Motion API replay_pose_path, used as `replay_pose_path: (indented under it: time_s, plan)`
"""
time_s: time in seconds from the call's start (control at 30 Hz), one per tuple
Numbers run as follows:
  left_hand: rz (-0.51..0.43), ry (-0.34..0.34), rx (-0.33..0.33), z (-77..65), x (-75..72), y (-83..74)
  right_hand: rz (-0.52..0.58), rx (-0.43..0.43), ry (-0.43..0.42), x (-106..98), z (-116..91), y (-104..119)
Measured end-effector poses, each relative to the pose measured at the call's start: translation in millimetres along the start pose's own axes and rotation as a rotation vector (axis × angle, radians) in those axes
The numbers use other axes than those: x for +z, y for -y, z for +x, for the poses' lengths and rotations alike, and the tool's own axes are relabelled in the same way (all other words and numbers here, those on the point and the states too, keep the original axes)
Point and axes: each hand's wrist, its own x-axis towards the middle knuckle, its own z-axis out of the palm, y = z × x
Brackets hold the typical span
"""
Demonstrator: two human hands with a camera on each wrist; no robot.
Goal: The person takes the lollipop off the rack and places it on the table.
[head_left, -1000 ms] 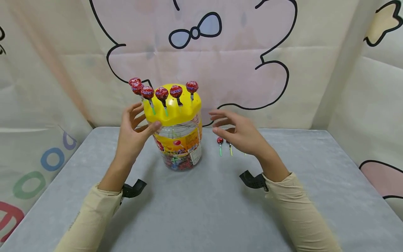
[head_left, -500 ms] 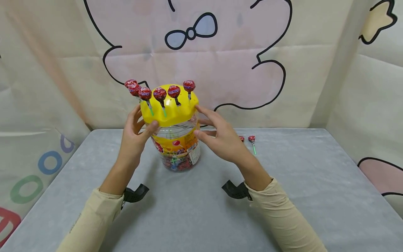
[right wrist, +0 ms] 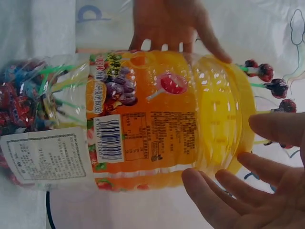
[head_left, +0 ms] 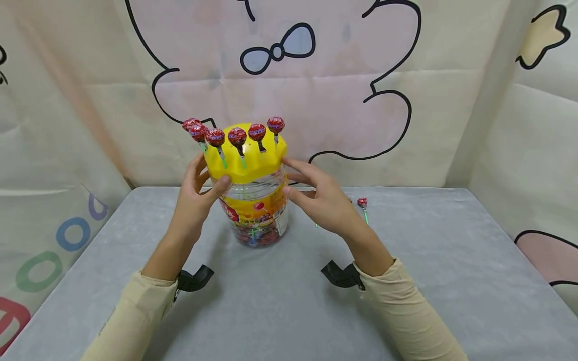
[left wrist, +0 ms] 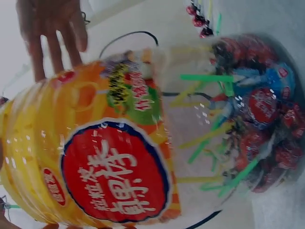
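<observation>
A clear candy jar point(head_left: 253, 205) with an orange label stands upright on the table, wrapped lollipops point(left wrist: 264, 105) in its lower part. Several red-wrapped lollipops point(head_left: 237, 136) stand stick-down in its yellow lid point(head_left: 266, 163). My left hand point(head_left: 191, 203) grips the jar's left side just under the lid, thumb in front, other fingers partly hidden behind. On the opposite side my right hand point(head_left: 322, 205) holds the jar at lid height with thumb and fingertips. The right wrist view shows this hand point(right wrist: 257, 186) with fingers spread along the lid's edge.
Loose lollipops point(head_left: 363, 202) lie on the grey table point(head_left: 271, 301) behind my right hand, mostly hidden by it in the head view; several point(left wrist: 205, 24) show in the left wrist view. A printed cloth backdrop point(head_left: 334, 115) hangs behind the table.
My right hand has come left from beside the jar onto its right side. Since half a second ago, the jar's front and lid lollipops have turned slightly rightward. The left hand keeps its hold.
</observation>
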Motion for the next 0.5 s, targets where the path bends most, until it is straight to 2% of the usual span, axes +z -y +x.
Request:
replay_pose_path:
  time_s: [0.17,0.37,0.5]
  plan:
    - [-0.05,-0.034,-0.007,-2.1,-1.2,-2.7,0.002,0.012,0.055,-8,1,-3]
    - [-0.113,0.031,0.017,-1.1,0.2,-4.7,0.001,0.026,0.117,-14,-1,-3]
    - [-0.123,0.007,0.001,-3.7,0.4,-10.1,-0.003,0.022,0.122,-12,0,-4]
